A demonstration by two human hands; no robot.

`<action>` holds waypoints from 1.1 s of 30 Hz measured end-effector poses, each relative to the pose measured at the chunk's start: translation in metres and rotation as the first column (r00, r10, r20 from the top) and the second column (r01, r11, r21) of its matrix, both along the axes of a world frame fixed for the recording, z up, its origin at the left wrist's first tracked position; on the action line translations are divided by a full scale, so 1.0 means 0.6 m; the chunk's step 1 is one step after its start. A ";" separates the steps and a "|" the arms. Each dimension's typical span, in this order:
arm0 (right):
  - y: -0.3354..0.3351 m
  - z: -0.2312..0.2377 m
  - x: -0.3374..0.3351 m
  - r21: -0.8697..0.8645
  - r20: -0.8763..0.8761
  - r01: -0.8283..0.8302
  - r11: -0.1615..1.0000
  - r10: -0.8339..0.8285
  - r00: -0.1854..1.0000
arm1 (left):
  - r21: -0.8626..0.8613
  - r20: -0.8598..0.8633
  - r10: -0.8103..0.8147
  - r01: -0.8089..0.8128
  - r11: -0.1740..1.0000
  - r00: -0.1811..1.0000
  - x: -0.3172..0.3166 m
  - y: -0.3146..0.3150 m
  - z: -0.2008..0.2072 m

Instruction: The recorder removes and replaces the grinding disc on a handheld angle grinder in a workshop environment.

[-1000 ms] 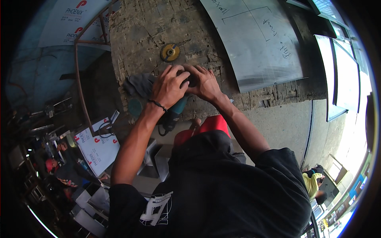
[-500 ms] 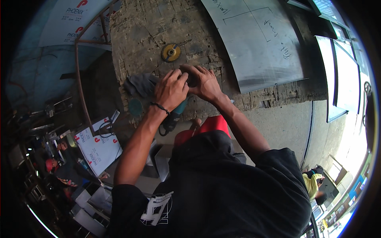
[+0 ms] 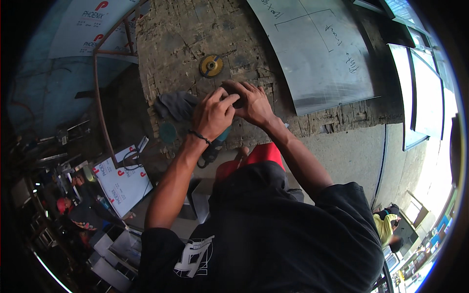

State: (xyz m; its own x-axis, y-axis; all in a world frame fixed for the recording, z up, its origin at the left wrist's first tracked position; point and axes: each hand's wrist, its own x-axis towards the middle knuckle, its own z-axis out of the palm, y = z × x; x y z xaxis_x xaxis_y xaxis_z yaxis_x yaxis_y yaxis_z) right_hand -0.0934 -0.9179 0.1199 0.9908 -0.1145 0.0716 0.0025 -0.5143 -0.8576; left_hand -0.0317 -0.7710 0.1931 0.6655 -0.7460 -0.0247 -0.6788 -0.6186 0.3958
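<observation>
A teal angle grinder (image 3: 223,135) lies under my hands at the bench's near edge, its dark rear end toward my body. My left hand (image 3: 213,113) is closed over its front end, fingers curled against a dark disc (image 3: 239,101). From the other side, my right hand (image 3: 251,101) wraps round that disc, thumb and fingers at its rim. My fingers hide most of the disc and the grinder's head. Just beyond my hands, a yellow grinding disc (image 3: 211,66) lies flat. A grey cloth (image 3: 175,105) and a round green disc (image 3: 167,132) are left of my left hand.
The worn wooden bench (image 3: 171,49) has a rough, chipped top. A large metal sheet (image 3: 322,63) with marker lines covers its right side. A rusty metal frame (image 3: 100,97) stands on the left. Other people are at the far left and lower right.
My left hand has turned slightly, and one of its fingers now reaches further across the dark disc. My right hand stays nearly in place. The grinder's rear end has shifted slightly to the right.
</observation>
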 end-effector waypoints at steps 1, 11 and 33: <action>0.001 -0.001 0.001 -0.009 -0.010 0.000 1.000 0.000 1.000 | -0.063 -0.026 0.029 -0.031 0.998 0.999 -0.001 0.000 -0.001; 0.007 -0.014 0.004 -0.014 0.033 0.037 0.999 -0.037 0.999 | -0.032 0.060 0.078 -0.076 0.997 0.995 -0.009 0.004 -0.012; 0.008 -0.019 0.005 -0.026 0.000 0.040 0.999 -0.040 0.999 | 0.026 0.141 0.169 -0.174 0.984 0.975 -0.020 -0.019 -0.035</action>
State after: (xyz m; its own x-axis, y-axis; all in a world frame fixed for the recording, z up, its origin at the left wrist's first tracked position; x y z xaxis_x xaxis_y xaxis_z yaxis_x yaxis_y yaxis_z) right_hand -0.0904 -0.9132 0.1085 0.9855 -0.1524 0.0745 -0.0191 -0.5360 -0.8440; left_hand -0.0440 -0.7823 0.1722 0.7824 -0.6208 0.0501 -0.6076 -0.7433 0.2799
